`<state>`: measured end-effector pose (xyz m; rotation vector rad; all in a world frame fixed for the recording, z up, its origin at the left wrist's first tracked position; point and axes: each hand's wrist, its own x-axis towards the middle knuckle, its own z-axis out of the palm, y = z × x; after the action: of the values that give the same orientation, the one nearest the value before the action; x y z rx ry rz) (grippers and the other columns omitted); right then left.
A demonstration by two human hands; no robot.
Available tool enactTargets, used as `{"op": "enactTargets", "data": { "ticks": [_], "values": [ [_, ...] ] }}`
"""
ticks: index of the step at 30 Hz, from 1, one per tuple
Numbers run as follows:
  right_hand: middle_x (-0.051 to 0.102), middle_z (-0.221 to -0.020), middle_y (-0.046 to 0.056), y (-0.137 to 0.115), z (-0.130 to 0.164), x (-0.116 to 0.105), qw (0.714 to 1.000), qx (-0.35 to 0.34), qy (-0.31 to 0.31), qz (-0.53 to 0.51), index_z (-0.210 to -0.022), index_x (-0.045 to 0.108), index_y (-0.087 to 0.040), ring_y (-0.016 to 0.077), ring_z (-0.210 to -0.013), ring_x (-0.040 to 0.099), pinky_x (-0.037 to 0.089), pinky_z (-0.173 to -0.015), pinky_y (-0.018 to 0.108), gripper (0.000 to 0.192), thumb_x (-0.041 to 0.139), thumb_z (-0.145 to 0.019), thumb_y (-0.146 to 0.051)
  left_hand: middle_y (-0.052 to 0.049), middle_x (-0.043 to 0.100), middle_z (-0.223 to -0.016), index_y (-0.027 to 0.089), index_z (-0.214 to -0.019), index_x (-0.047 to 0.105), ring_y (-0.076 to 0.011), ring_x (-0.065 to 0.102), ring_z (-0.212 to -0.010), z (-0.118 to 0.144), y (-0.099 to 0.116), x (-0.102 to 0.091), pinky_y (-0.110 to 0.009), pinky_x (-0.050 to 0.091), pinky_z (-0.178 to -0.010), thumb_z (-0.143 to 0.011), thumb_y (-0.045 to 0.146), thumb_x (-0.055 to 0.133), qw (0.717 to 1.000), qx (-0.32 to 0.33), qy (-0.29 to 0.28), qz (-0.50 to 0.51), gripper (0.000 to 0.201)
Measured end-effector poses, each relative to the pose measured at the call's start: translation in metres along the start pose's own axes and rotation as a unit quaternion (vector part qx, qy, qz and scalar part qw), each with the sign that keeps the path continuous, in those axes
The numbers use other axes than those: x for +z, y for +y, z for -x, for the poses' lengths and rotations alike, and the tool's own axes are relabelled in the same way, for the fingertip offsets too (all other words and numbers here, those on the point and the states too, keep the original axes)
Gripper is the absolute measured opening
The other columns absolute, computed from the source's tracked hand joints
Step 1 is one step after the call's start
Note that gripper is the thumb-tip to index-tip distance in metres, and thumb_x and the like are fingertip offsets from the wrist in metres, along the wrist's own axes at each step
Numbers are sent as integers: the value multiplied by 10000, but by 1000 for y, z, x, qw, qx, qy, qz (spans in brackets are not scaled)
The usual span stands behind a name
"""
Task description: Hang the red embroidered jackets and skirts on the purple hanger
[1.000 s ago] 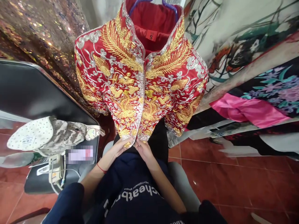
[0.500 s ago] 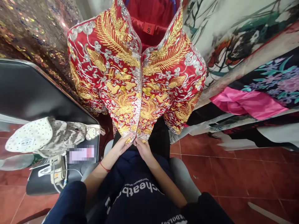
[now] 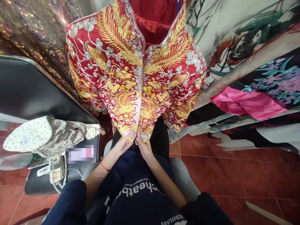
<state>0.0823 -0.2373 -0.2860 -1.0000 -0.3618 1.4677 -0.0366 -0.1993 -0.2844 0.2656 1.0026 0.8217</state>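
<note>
Above both hands, the red hanging jacket with gold and silver embroidery (image 3: 138, 72) is lying closed down its front; left hand (image 3: 122, 144) and right hand (image 3: 144, 148) are pinching its two bottom hem corners together.

Costume shop: hung embroidered jacket (image 3: 136, 72), draped fabrics (image 3: 246, 62)

Embroidered jacket (image 3: 138, 72) hanging straight ahead, left hand (image 3: 122, 144) and right hand (image 3: 144, 149) side by side at its bottom hem, chair (image 3: 35, 97) to the left carrying a cap (image 3: 30, 136), printed fabrics (image 3: 253, 62) to the right

Navy sleeves, red wrist string (image 3: 104, 167)
</note>
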Motion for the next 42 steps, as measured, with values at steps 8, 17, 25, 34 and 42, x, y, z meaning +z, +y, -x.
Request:
{"op": "enactTargets", "data": {
  "ticks": [8,17,25,34,42],
  "values": [
    [527,-637,-47,-1,0,-1,999,-17,28,14,-662,591,-214,94,-601,434,397,-593,273,346,868,-596,-409,-83,758,-1044,169,-1001,723,-241,712,-925,0,-7,3,-308,581,-726,-657,295,879,1000,20,-21,1,398],
    [477,-581,-52,5,-3,-3,997,-48,50,44,-600,533,-207,90,-580,406,367,-574,266,382,853,-621,-415,-49,732,-873,157,-938,719,-181,665,-778,13,4,14,-279,531,-675,-612,250,892,999,40,12,-27,380],
    [465,-534,-43,4,0,-9,989,-80,69,101,-536,476,-214,96,-553,409,371,-587,284,455,804,-683,-492,-49,721,-837,125,-932,703,-181,657,-767,20,2,23,-283,515,-698,-562,241,908,998,46,10,-29,439],
    [472,-518,-42,0,1,-6,978,-23,57,200,-552,473,-221,92,-520,425,357,-551,264,548,691,-728,-691,-11,680,-721,133,-845,678,-108,577,-599,16,4,17,-222,444,-546,-544,250,910,996,59,28,-63,397],
    [538,-392,-24,-15,0,-11,943,130,-91,293,-541,629,-184,108,-352,508,374,-439,239,549,749,-681,-701,-53,759,-897,141,-949,712,-176,688,-786,8,15,6,-279,546,-739,-594,220,860,993,63,55,-78,394]
  ]
}}
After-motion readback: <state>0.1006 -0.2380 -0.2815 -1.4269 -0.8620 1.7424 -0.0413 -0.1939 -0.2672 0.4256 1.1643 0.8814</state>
